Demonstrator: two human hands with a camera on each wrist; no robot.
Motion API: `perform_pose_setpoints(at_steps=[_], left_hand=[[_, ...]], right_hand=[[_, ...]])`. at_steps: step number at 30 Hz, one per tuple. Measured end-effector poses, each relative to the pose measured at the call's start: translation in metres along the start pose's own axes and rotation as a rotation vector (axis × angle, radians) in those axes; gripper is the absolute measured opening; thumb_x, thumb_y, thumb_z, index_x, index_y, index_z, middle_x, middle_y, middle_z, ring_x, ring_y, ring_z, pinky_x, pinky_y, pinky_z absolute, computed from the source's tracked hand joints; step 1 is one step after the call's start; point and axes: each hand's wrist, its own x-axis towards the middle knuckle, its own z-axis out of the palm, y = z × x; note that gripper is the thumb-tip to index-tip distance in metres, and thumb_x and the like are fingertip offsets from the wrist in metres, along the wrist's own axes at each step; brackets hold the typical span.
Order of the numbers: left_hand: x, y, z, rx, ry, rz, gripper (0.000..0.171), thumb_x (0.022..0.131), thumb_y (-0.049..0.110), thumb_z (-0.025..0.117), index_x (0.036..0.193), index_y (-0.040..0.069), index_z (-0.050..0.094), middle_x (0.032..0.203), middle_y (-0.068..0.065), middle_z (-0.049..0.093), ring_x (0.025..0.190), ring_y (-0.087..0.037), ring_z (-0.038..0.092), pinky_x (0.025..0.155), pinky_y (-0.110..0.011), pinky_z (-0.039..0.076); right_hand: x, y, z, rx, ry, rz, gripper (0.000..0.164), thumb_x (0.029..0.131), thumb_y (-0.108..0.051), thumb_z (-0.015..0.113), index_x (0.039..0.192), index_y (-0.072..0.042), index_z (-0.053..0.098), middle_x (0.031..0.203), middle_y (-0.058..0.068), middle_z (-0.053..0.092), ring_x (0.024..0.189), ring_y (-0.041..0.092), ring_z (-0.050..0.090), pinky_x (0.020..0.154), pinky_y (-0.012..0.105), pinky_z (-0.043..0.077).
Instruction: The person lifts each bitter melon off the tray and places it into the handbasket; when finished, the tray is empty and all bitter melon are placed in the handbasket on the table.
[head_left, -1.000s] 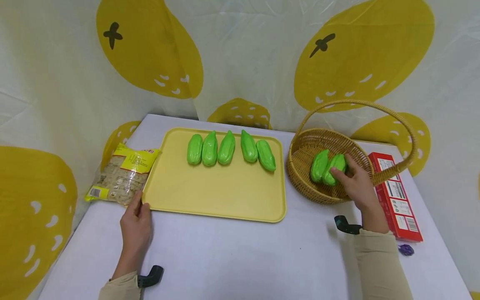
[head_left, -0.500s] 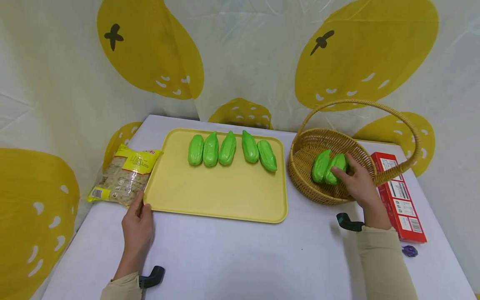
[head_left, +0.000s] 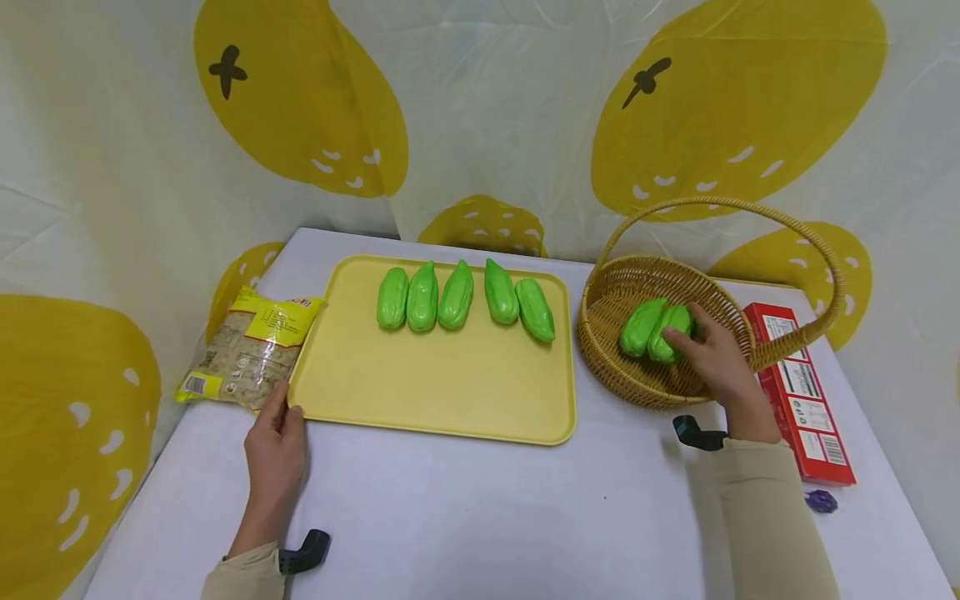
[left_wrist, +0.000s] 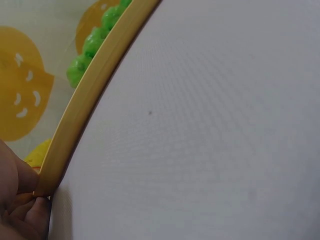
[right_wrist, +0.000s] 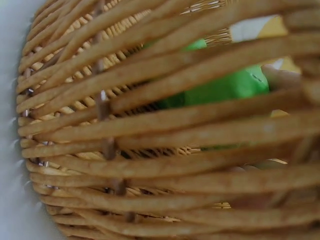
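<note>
In the head view, my right hand (head_left: 718, 357) reaches over the near right rim of the wicker basket (head_left: 615, 377). Its thumb and fingers grip one glossy green, ridged, gourd-shaped vegetable (head_left: 667, 340), and a second green vegetable (head_left: 641, 327) leans against it inside. Through the weave, the right wrist view shows a bit of green vegetable (right_wrist: 230, 87). My left hand (head_left: 274, 454) pinches the near left corner of the yellow tray (head_left: 427, 392); the left wrist view shows fingers around that corner. Several more green vegetables (head_left: 455, 298) lie in a row along the tray's far side.
A clear and yellow food packet (head_left: 255, 346) lies against the tray's left edge. Right of the basket is a red box (head_left: 804, 400), with a small purple object (head_left: 821, 501) near its front end. The basket's tall handle (head_left: 705, 200) arches above it.
In the basket, the left vegetable has tilted over and shifted slightly, while my right hand keeps its grip on the other one. The left hand stays at the tray corner.
</note>
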Motion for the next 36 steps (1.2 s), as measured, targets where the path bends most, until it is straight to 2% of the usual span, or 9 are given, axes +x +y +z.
perform_pose_setpoints(at_steps=[10, 18, 24, 29, 36], left_hand=[[0.000, 0.001, 0.000, 0.000, 0.003, 0.006, 0.048, 0.100, 0.015, 0.042, 0.147, 0.019, 0.034, 0.151, 0.002, 0.035, 0.138, -0.013, 0.034, 0.112, -0.039, 0.039], [0.000, 0.000, 0.000, -0.013, 0.010, 0.001, 0.048, 0.099, 0.015, 0.043, 0.146, 0.020, 0.035, 0.151, 0.003, 0.034, 0.138, -0.011, 0.033, 0.112, -0.038, 0.038], [0.001, 0.000, 0.000, -0.019, 0.016, 0.009, 0.048, 0.099, 0.014, 0.043, 0.146, 0.020, 0.036, 0.151, 0.003, 0.035, 0.138, -0.011, 0.033, 0.112, -0.037, 0.038], [0.001, 0.000, 0.000, -0.024, 0.017, 0.018, 0.048, 0.099, 0.015, 0.043, 0.146, 0.020, 0.036, 0.151, 0.002, 0.035, 0.138, -0.012, 0.033, 0.113, -0.038, 0.038], [0.000, -0.002, 0.001, -0.021, -0.002, -0.004, 0.048, 0.100, 0.018, 0.041, 0.147, 0.023, 0.034, 0.153, 0.004, 0.031, 0.140, -0.011, 0.030, 0.114, -0.039, 0.036]], right_hand=[[0.009, 0.006, 0.000, 0.046, -0.072, 0.022, 0.085, 0.095, -0.046, 0.048, 0.152, -0.011, -0.002, 0.158, 0.018, -0.002, 0.143, 0.042, 0.005, 0.116, 0.063, 0.009], [0.013, 0.006, -0.001, 0.017, -0.196, 0.045, 0.084, 0.096, -0.044, 0.047, 0.152, -0.010, -0.006, 0.157, 0.023, 0.000, 0.143, 0.045, 0.005, 0.115, 0.065, 0.012], [0.014, 0.004, 0.000, -0.017, -0.199, 0.033, 0.081, 0.098, -0.038, 0.046, 0.151, -0.007, -0.005, 0.156, 0.027, 0.004, 0.142, 0.046, 0.008, 0.114, 0.064, 0.016], [0.014, 0.004, 0.000, -0.023, -0.194, 0.039, 0.081, 0.098, -0.040, 0.046, 0.152, -0.006, -0.003, 0.156, 0.027, 0.006, 0.142, 0.046, 0.010, 0.114, 0.064, 0.016], [0.008, 0.002, -0.002, -0.029, -0.180, 0.029, 0.080, 0.098, -0.042, 0.045, 0.152, -0.007, -0.003, 0.156, 0.026, 0.004, 0.142, 0.047, 0.008, 0.114, 0.066, 0.014]])
